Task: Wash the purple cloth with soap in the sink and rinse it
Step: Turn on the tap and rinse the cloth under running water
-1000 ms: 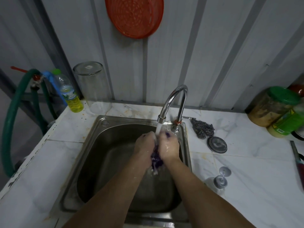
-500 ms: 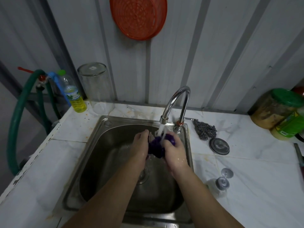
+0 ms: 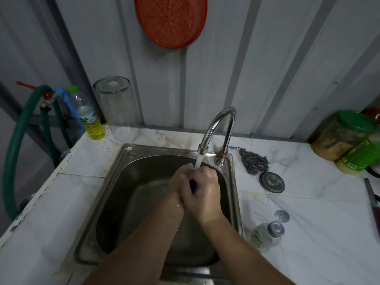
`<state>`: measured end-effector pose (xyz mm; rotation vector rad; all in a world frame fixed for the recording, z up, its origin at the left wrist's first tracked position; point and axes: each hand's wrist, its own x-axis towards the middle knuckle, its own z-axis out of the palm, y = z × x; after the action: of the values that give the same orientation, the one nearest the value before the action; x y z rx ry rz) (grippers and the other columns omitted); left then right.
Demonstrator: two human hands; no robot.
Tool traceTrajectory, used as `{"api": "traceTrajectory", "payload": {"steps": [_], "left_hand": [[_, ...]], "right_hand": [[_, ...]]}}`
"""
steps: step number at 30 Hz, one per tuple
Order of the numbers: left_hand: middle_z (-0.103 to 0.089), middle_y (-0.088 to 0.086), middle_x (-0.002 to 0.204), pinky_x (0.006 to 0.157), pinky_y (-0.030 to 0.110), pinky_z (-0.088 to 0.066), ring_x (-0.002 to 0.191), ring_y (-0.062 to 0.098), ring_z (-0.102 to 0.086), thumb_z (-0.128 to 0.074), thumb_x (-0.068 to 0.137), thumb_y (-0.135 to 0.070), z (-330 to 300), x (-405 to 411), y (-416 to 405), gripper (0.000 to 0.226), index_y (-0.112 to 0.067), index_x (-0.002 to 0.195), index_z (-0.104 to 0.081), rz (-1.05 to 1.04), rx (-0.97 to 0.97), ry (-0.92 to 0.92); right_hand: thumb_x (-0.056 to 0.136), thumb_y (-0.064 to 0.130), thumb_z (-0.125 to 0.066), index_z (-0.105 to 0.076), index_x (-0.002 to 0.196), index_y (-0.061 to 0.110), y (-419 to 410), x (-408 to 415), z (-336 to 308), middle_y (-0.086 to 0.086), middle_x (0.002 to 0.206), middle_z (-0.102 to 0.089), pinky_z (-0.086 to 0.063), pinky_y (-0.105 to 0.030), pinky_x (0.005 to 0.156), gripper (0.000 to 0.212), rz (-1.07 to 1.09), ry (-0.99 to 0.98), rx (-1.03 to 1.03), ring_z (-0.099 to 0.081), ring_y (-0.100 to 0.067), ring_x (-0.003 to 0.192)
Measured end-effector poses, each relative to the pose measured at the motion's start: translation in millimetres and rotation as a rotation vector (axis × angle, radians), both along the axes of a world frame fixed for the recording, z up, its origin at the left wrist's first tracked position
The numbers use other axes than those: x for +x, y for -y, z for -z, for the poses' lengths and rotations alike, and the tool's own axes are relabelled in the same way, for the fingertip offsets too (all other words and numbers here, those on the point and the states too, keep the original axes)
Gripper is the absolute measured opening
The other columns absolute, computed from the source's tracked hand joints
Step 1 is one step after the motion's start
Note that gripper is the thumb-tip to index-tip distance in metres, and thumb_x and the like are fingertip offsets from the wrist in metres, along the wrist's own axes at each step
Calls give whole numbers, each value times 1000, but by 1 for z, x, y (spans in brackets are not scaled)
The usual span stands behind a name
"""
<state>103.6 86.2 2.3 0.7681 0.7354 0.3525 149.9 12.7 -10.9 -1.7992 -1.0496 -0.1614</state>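
Over the steel sink (image 3: 115, 194), my left hand (image 3: 178, 183) and my right hand (image 3: 202, 191) are pressed together around the purple cloth (image 3: 193, 185). Only a thin dark purple strip of it shows between my palms; the rest is hidden. Water runs from the chrome tap (image 3: 218, 128) onto the tops of my hands. A clear soap pump bottle (image 3: 264, 237) lies on its side on the counter right of the sink.
A steel scourer (image 3: 254, 163) and a round metal lid (image 3: 271, 182) lie right of the tap. Green-lidded jars (image 3: 345, 136) stand at the far right. A yellow liquid bottle (image 3: 90, 120), an upturned glass jar (image 3: 118, 108) and a green hose (image 3: 18, 140) are at the left.
My hands have closed together over the cloth, which was bunched and plainly visible under the tap half a second ago. They sit slightly lower in the sink.
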Motion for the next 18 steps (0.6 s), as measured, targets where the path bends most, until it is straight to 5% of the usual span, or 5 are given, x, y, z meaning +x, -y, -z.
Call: {"api": "traceTrajectory", "payload": {"steps": [4, 8, 12, 15, 18], "left_hand": [[-79, 13, 79, 79, 48, -62, 81, 32, -74, -67, 92, -40, -11, 18, -4, 34, -17, 71, -81, -116, -6, -313], [-69, 11, 87, 82, 42, -57, 80, 26, -65, -63, 86, -22, -15, 18, -4, 14, -14, 79, -73, -41, 155, -409], [-72, 11, 91, 80, 47, -59, 85, 28, -68, -67, 90, -26, -7, 8, -7, 14, -16, 84, -74, -134, 135, -290], [-74, 12, 102, 80, 46, -61, 95, 31, -70, -73, 89, -34, 1, 3, -17, 17, -18, 95, -72, -209, 167, -230], [-73, 14, 101, 88, 51, -61, 97, 37, -71, -76, 88, -30, 3, 6, -26, 17, -17, 93, -68, -301, 170, -242]], "right_hand": [[96, 38, -59, -63, 68, 23, -19, 33, 3, 1, 68, -68, -52, -19, 60, 32, 89, -607, -140, -64, -9, 63], [102, 38, -53, -67, 80, 20, -31, 52, 9, -10, 87, -73, -53, -38, 80, 31, 239, -961, -242, -67, -22, 79], [99, 55, -50, -62, 130, 12, -22, 47, 15, -16, 113, -72, -57, -47, 93, 53, 167, -1132, -335, -70, -31, 99], [97, 42, -64, -64, 122, 13, -7, 40, 9, -16, 103, -75, -63, -37, 61, 38, -13, -1261, -260, -77, -27, 78], [95, 7, -67, -70, 112, 23, 3, 27, 6, -5, 106, -77, -64, -37, 81, 24, -17, -1086, -16, -75, -20, 94]]}}
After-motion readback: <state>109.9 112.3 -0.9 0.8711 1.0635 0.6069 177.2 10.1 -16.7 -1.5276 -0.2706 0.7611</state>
